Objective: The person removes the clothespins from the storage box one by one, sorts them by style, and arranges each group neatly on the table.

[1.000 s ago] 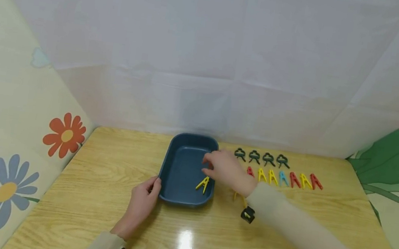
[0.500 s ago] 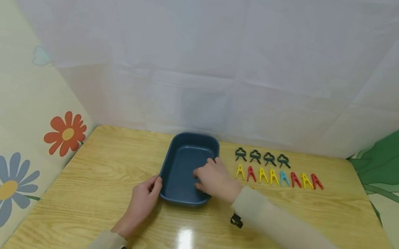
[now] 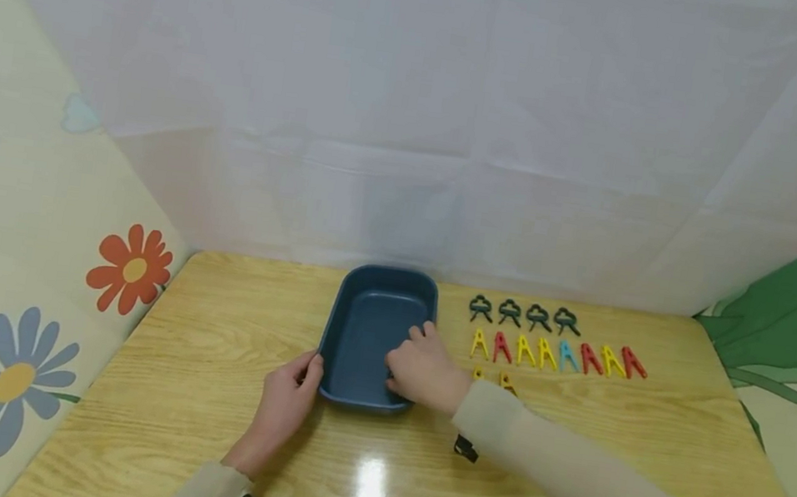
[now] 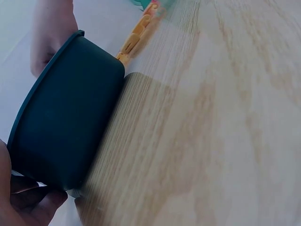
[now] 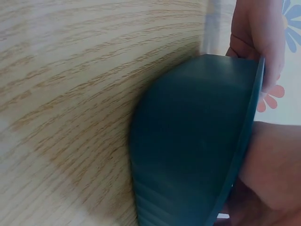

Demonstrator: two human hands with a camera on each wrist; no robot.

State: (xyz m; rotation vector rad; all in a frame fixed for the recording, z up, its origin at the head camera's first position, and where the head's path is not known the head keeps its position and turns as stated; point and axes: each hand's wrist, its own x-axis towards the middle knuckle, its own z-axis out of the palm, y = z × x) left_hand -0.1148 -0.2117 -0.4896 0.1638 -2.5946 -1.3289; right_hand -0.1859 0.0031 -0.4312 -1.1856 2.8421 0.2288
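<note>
A dark blue rectangular tray (image 3: 375, 313) sits on the wooden table. My left hand (image 3: 290, 392) grips its near left side, with the thumb at the rim; in the left wrist view, fingertips (image 4: 49, 202) reach under the tray corner. My right hand (image 3: 428, 370) is lowered into the tray's near right part, fingers bent downward. Its fingertips are hidden, and so is the spot where a yellow clothespin was lying. From the right wrist view, the tray wall (image 5: 193, 141) blocks what those fingers touch.
Right of the tray, several dark green clips (image 3: 508, 312) form a back row. Red, yellow and blue clothespins (image 3: 547, 353) line up before them. Two yellow-orange clothespins (image 3: 506, 383) lie nearer, partly behind the right sleeve. A white sheet (image 3: 416, 116) hangs behind the table.
My right hand has moved from the tray's right rim down and left into its near right part, covering the yellow clothespin seen there earlier. My left hand stays at the tray.
</note>
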